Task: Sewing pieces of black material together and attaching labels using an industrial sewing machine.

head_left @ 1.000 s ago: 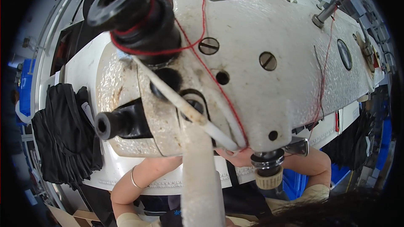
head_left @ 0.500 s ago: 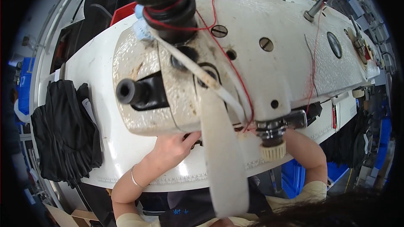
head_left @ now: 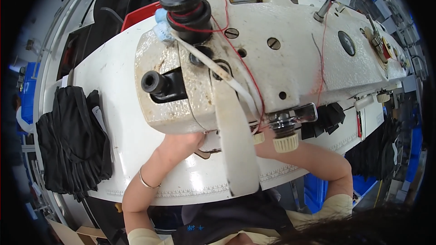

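Observation:
A white sewing machine (head_left: 272,72) fills the middle of the view, with red thread (head_left: 254,81) running over its head. My left hand (head_left: 182,142) reaches under the machine head from the front left, its fingers hidden behind the housing. Beside it lies a small plate with a brown edge (head_left: 204,154). From the right, my right hand (head_left: 265,149) reaches in behind the pale hanging lever (head_left: 238,154) and the cream tension knob (head_left: 285,143). Its fingers are covered too. What either hand holds cannot be seen. Black fabric (head_left: 328,120) shows beneath the machine arm, right of my right hand.
A stack of black fabric pieces (head_left: 75,140) lies at the table's left end, and more black fabric (head_left: 374,149) hangs at the right. Ruler markings (head_left: 281,172) follow the front edge. A blue bin (head_left: 316,190) stands below; a red tray (head_left: 141,17) sits behind.
My left hand has moved farther under the machine head, and its fingers have gone out of sight. My right forearm has come inward to the left. The view has shifted slightly.

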The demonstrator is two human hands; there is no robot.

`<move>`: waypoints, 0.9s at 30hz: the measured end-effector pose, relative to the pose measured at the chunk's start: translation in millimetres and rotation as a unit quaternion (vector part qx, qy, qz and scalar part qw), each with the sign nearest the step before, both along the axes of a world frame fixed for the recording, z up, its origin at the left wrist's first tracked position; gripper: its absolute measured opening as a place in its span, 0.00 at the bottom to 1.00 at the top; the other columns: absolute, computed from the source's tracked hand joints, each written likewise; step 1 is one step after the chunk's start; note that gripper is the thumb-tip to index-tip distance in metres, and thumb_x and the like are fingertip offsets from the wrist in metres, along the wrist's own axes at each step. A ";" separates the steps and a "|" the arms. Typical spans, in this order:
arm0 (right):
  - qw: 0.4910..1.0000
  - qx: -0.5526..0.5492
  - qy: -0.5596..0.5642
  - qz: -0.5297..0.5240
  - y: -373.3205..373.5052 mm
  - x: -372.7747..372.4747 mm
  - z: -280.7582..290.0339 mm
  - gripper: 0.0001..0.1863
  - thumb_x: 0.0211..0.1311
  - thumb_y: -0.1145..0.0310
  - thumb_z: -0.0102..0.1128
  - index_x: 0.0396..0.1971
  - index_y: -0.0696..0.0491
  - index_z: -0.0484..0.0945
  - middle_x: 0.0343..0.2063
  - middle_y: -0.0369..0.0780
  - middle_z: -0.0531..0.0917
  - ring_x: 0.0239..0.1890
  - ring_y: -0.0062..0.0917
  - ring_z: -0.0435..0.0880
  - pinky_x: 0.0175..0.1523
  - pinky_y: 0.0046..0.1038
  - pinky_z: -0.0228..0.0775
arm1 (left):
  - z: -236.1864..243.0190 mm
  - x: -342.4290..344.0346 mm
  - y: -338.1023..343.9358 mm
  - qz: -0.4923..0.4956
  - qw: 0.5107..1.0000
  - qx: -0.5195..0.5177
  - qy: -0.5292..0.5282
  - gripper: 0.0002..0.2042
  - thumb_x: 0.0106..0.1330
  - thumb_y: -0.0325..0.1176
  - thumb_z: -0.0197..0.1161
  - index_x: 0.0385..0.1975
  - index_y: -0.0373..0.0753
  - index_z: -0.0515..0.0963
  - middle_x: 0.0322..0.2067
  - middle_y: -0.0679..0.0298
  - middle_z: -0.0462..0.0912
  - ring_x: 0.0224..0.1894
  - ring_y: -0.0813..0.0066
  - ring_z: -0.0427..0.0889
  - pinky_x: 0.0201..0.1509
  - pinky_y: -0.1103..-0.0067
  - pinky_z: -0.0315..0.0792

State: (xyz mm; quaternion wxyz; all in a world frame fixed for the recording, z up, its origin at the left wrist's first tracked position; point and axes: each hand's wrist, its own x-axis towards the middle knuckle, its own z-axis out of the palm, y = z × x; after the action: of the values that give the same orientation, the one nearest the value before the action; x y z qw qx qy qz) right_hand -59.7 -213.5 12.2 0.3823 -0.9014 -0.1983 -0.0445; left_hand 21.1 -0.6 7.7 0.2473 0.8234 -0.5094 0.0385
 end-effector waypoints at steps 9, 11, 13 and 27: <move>0.957 -0.169 -0.236 0.029 -6.4 5.7 -11.7 0.13 0.47 0.72 0.57 0.36 0.56 0.77 0.25 0.38 0.74 0.30 0.29 0.74 0.32 0.29 0.69 | 22.1 2.1 5.5 0.120 0.991 0.039 0.054 0.09 0.54 0.26 0.59 0.35 0.36 0.79 0.31 0.56 0.79 0.36 0.58 0.77 0.42 0.64 0.72; 0.951 -0.127 -0.273 0.067 -3.5 -12.1 -2.0 0.19 0.48 0.72 0.58 0.45 0.52 0.77 0.27 0.36 0.75 0.31 0.26 0.75 0.33 0.27 0.70 | 41.4 -22.2 1.7 0.115 0.991 0.070 -0.019 0.11 0.53 0.30 0.63 0.36 0.35 0.79 0.36 0.58 0.79 0.38 0.58 0.76 0.45 0.65 0.71; 0.979 0.102 0.051 0.168 5.6 -45.8 29.9 0.20 0.48 0.72 0.63 0.46 0.49 0.78 0.33 0.35 0.77 0.37 0.28 0.77 0.39 0.28 0.71 | 58.5 -52.9 17.3 0.056 0.988 0.140 0.040 0.16 0.47 0.30 0.68 0.38 0.37 0.77 0.49 0.61 0.71 0.43 0.58 0.73 0.51 0.69 0.67; 0.906 0.347 0.219 -0.103 67.3 -16.3 23.8 0.07 0.66 0.72 0.51 0.33 0.61 0.70 0.24 0.40 0.82 0.29 0.23 0.84 0.32 0.21 0.74 | 66.9 -67.4 36.3 0.154 0.931 0.090 -0.319 0.22 0.47 0.25 0.60 0.47 0.35 0.75 0.26 0.65 0.66 0.25 0.75 0.68 0.25 0.79 0.64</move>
State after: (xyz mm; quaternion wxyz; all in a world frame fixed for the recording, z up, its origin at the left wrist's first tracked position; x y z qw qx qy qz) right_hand -76.0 -146.2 36.0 0.6978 -0.7145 0.0126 0.0484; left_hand -46.3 35.8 74.6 -0.0130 0.8547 -0.4298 0.2909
